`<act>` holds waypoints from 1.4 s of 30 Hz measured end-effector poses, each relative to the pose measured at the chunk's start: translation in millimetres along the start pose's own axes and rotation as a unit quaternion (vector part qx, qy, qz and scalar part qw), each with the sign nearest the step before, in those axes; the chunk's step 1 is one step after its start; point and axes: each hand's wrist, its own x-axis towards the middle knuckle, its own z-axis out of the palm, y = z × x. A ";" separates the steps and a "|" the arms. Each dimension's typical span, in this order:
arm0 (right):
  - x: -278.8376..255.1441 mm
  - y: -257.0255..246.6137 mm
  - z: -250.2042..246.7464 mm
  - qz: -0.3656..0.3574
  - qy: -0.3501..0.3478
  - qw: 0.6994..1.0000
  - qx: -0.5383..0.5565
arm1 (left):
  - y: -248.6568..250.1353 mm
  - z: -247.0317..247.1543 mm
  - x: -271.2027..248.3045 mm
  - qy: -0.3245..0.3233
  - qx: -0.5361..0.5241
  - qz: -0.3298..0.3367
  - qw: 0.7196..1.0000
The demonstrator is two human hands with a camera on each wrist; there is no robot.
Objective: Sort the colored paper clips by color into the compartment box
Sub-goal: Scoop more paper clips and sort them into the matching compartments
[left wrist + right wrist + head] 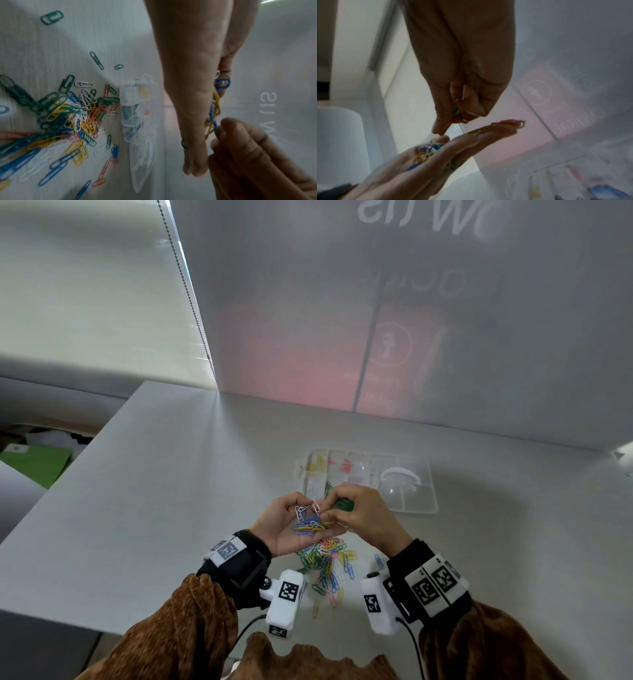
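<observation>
My left hand [286,520] is held palm up above the table, its fingers fairly straight. A small heap of blue, yellow and white paper clips [310,525] lies on that palm, and the same palm clips [424,152] show in the right wrist view. My right hand [363,515] is curled round a bunch of green clips [344,504], its fingertips right at the left palm. The loose mixed pile [329,563] lies on the table under both hands. Just behind them the clear compartment box [428,503] stands with its lid open, holding yellow clips [317,463], pink clips [346,465] and green clips [328,487].
The grey table's left edge [68,474] drops to a lower area with green material. A frosted partition wall [411,354] rises behind the box. Stray clips [97,60] lie scattered around the pile. Wrist cameras and their cables hang below both wrists near the table's front.
</observation>
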 end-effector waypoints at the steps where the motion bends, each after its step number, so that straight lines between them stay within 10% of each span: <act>1: -0.1 0.5 0.0 0.002 -0.004 1.000 0.004 | -0.2 -1.5 0.4 -0.012 -0.003 -0.002 1.000; 21: 3.0 5.0 4.9 -0.065 -0.031 0.987 -0.140 | 1.0 -6.2 9.3 -0.031 -0.042 -0.019 0.998; 31: 8.5 5.2 -4.2 0.051 -0.044 0.997 0.025 | -0.4 -5.6 9.4 -0.056 -0.044 -0.037 0.997; 36: 13.4 21.4 -11.3 0.190 -0.032 0.854 0.484 | 0.2 -22.7 7.7 -0.039 0.026 -0.028 0.998; 42: 28.0 59.3 -3.6 0.263 0.016 0.769 0.582 | 0.1 -61.8 -11.5 0.003 0.008 -0.028 1.000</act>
